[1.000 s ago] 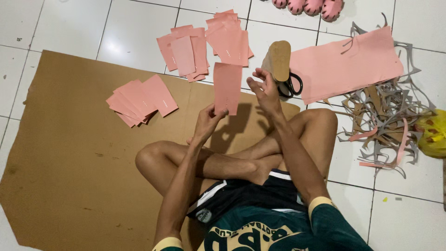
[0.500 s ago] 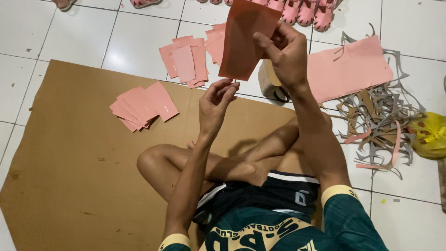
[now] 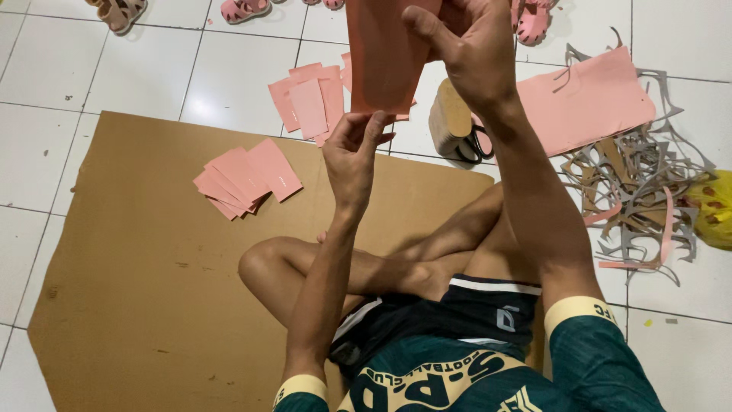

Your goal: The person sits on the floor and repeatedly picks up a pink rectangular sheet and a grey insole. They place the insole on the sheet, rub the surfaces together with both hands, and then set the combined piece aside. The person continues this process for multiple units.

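Gripping: our right hand [image 3: 469, 46] pinches the pink sheet [image 3: 385, 53] raised above the cardboard [image 3: 137, 305]; our left hand [image 3: 352, 149] pinches its lower edge. Pink stack [image 3: 244, 177] lies on cardboard.

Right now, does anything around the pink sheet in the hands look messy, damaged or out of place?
Only the tangle of grey and pink offcuts sprawled on the tiles at the right. The pink sheet held by both hands looks flat and whole; the cut pink stacks are loosely fanned.
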